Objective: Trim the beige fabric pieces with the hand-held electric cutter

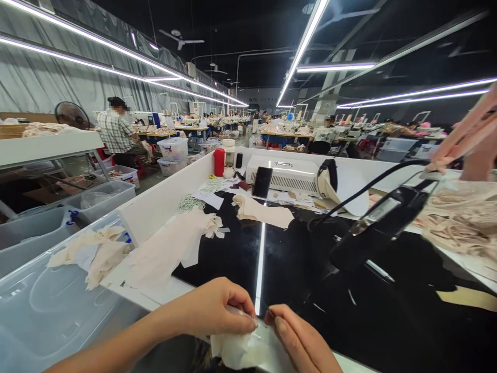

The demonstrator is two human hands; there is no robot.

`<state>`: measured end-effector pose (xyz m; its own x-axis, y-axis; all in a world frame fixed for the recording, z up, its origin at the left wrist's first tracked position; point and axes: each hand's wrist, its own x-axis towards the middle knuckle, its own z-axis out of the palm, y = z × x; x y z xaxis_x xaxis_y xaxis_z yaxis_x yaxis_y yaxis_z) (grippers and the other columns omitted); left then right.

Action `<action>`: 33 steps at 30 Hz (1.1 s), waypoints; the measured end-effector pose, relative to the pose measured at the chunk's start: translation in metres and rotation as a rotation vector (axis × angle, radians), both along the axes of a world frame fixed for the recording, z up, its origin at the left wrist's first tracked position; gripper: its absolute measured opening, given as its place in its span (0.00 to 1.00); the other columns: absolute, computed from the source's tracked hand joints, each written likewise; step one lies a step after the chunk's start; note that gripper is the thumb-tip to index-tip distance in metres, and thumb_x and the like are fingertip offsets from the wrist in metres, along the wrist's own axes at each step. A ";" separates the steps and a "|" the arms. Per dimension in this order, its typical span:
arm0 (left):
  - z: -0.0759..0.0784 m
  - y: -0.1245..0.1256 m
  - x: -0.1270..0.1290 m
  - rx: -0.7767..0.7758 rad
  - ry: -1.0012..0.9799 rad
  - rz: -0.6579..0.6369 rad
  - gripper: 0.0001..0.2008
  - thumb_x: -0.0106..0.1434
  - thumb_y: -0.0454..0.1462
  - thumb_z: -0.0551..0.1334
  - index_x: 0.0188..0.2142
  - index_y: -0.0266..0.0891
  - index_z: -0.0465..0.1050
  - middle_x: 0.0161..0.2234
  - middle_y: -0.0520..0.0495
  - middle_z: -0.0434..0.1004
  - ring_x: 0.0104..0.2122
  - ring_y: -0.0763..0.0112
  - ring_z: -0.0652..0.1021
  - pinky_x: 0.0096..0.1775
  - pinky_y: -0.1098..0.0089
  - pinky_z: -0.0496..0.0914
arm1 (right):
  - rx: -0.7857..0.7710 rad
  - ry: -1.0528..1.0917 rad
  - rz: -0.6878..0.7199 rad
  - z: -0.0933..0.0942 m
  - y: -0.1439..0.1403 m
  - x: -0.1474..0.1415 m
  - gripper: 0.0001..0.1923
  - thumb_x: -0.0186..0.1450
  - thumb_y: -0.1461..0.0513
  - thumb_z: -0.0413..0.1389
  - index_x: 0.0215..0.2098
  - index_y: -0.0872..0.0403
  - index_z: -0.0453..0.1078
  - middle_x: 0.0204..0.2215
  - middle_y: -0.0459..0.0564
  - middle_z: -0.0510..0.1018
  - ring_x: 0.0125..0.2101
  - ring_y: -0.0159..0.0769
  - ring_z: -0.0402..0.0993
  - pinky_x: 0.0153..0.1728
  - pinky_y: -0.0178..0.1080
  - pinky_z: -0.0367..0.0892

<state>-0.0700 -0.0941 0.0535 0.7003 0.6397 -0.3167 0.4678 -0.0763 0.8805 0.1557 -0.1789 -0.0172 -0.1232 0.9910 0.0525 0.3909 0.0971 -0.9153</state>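
Near, I see left hand (212,308) and right hand (298,339) both pinching white cloth (236,349) at black table (240,254) edge.

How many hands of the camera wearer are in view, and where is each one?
2. The left hand is at the bottom centre, pinching a small pale fabric piece. The right hand is just beside it, touching the same piece. None appears hidden.
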 end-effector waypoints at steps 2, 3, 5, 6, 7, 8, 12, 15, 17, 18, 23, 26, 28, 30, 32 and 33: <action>-0.002 0.000 0.002 0.058 0.012 -0.003 0.09 0.60 0.40 0.67 0.36 0.38 0.84 0.28 0.55 0.75 0.28 0.74 0.69 0.29 0.75 0.60 | 0.037 -0.017 0.053 -0.005 0.005 -0.004 0.34 0.72 0.32 0.44 0.39 0.50 0.73 0.33 0.47 0.77 0.34 0.38 0.74 0.39 0.36 0.68; -0.004 0.000 0.003 0.091 0.016 -0.006 0.09 0.60 0.39 0.67 0.36 0.38 0.84 0.29 0.55 0.76 0.29 0.73 0.70 0.30 0.75 0.61 | 0.044 -0.038 0.073 -0.008 0.007 -0.007 0.35 0.69 0.30 0.48 0.39 0.51 0.73 0.33 0.46 0.77 0.34 0.37 0.73 0.38 0.35 0.68; -0.008 -0.001 0.005 0.153 0.039 -0.008 0.08 0.60 0.40 0.67 0.34 0.39 0.84 0.31 0.55 0.79 0.31 0.72 0.72 0.32 0.74 0.61 | 0.046 -0.081 0.073 -0.011 0.012 -0.013 0.35 0.66 0.29 0.52 0.37 0.51 0.71 0.29 0.44 0.74 0.30 0.35 0.70 0.34 0.34 0.65; -0.009 -0.001 0.006 0.181 0.055 -0.006 0.08 0.60 0.40 0.68 0.34 0.40 0.84 0.31 0.55 0.79 0.31 0.71 0.73 0.32 0.74 0.61 | 0.050 -0.093 0.044 -0.013 0.014 -0.015 0.35 0.66 0.29 0.53 0.36 0.51 0.71 0.28 0.43 0.73 0.30 0.34 0.69 0.34 0.34 0.64; -0.010 -0.002 0.008 0.210 0.074 -0.003 0.08 0.60 0.41 0.68 0.34 0.40 0.84 0.31 0.55 0.80 0.32 0.70 0.74 0.32 0.74 0.61 | 0.050 -0.101 0.015 -0.014 0.016 -0.017 0.35 0.66 0.29 0.53 0.35 0.51 0.70 0.28 0.43 0.73 0.30 0.34 0.69 0.33 0.33 0.63; -0.011 -0.003 0.009 0.239 0.093 -0.003 0.07 0.60 0.41 0.68 0.34 0.41 0.84 0.31 0.55 0.80 0.32 0.70 0.74 0.32 0.73 0.61 | 0.048 -0.106 -0.011 -0.015 0.017 -0.019 0.35 0.67 0.29 0.52 0.34 0.51 0.70 0.28 0.43 0.74 0.30 0.34 0.69 0.34 0.33 0.63; -0.008 -0.007 0.009 0.309 0.142 -0.032 0.09 0.60 0.37 0.64 0.36 0.43 0.86 0.30 0.55 0.80 0.30 0.71 0.73 0.32 0.73 0.60 | 0.019 -0.100 0.034 -0.019 0.018 -0.019 0.34 0.71 0.32 0.48 0.32 0.51 0.67 0.28 0.43 0.74 0.31 0.34 0.70 0.36 0.34 0.64; -0.005 -0.009 0.007 0.302 0.173 -0.035 0.10 0.60 0.35 0.64 0.36 0.43 0.86 0.29 0.56 0.79 0.30 0.71 0.73 0.31 0.73 0.60 | 0.048 -0.093 0.034 -0.023 0.018 -0.018 0.31 0.73 0.35 0.48 0.30 0.51 0.67 0.26 0.42 0.73 0.30 0.33 0.68 0.33 0.34 0.62; -0.005 -0.010 0.005 0.292 0.187 -0.026 0.11 0.59 0.36 0.64 0.37 0.44 0.87 0.30 0.55 0.80 0.31 0.71 0.74 0.31 0.73 0.60 | 0.065 -0.098 0.015 -0.025 0.017 -0.018 0.28 0.74 0.39 0.50 0.30 0.51 0.67 0.26 0.42 0.73 0.30 0.34 0.69 0.34 0.34 0.62; -0.005 -0.010 0.005 0.285 0.182 -0.023 0.11 0.59 0.36 0.64 0.37 0.44 0.87 0.31 0.55 0.80 0.31 0.70 0.75 0.32 0.73 0.61 | 0.068 -0.102 0.011 -0.025 0.017 -0.018 0.25 0.74 0.41 0.51 0.30 0.51 0.66 0.27 0.42 0.73 0.30 0.34 0.69 0.34 0.34 0.62; -0.010 -0.007 0.003 0.226 0.099 -0.004 0.09 0.61 0.38 0.66 0.38 0.43 0.86 0.34 0.54 0.82 0.36 0.68 0.77 0.35 0.74 0.64 | 0.078 -0.099 -0.002 -0.021 0.018 -0.017 0.20 0.74 0.48 0.52 0.29 0.51 0.63 0.26 0.42 0.72 0.30 0.34 0.69 0.35 0.35 0.62; -0.012 -0.005 0.003 0.207 0.084 0.007 0.09 0.61 0.40 0.67 0.37 0.41 0.86 0.33 0.54 0.80 0.34 0.70 0.75 0.34 0.74 0.63 | 0.064 -0.071 -0.069 -0.017 0.019 -0.013 0.20 0.74 0.47 0.52 0.29 0.50 0.63 0.27 0.42 0.72 0.31 0.35 0.70 0.36 0.36 0.63; -0.013 -0.004 0.002 0.191 0.062 0.018 0.09 0.62 0.40 0.67 0.38 0.40 0.85 0.32 0.54 0.79 0.33 0.70 0.74 0.33 0.74 0.62 | 0.054 -0.041 -0.106 -0.014 0.019 -0.011 0.22 0.73 0.46 0.52 0.29 0.50 0.64 0.26 0.42 0.71 0.31 0.35 0.69 0.36 0.36 0.63; -0.013 -0.001 0.000 0.159 0.033 0.037 0.10 0.62 0.40 0.66 0.38 0.39 0.84 0.31 0.54 0.78 0.32 0.71 0.72 0.33 0.74 0.61 | 0.038 0.007 -0.121 -0.010 0.018 -0.011 0.22 0.72 0.44 0.54 0.30 0.51 0.67 0.26 0.43 0.72 0.31 0.35 0.69 0.36 0.36 0.64; -0.012 0.001 -0.002 0.129 -0.006 0.069 0.10 0.62 0.40 0.66 0.38 0.38 0.84 0.30 0.54 0.76 0.31 0.72 0.71 0.32 0.74 0.60 | 0.001 0.072 -0.140 -0.005 0.015 -0.013 0.21 0.69 0.43 0.58 0.34 0.51 0.73 0.28 0.43 0.74 0.32 0.36 0.71 0.38 0.36 0.66; -0.011 0.002 -0.003 0.111 -0.029 0.084 0.10 0.62 0.41 0.66 0.38 0.37 0.83 0.29 0.54 0.75 0.30 0.72 0.70 0.31 0.74 0.60 | -0.021 0.106 -0.152 -0.002 0.014 -0.015 0.21 0.67 0.42 0.60 0.36 0.50 0.75 0.29 0.44 0.76 0.32 0.37 0.72 0.38 0.36 0.67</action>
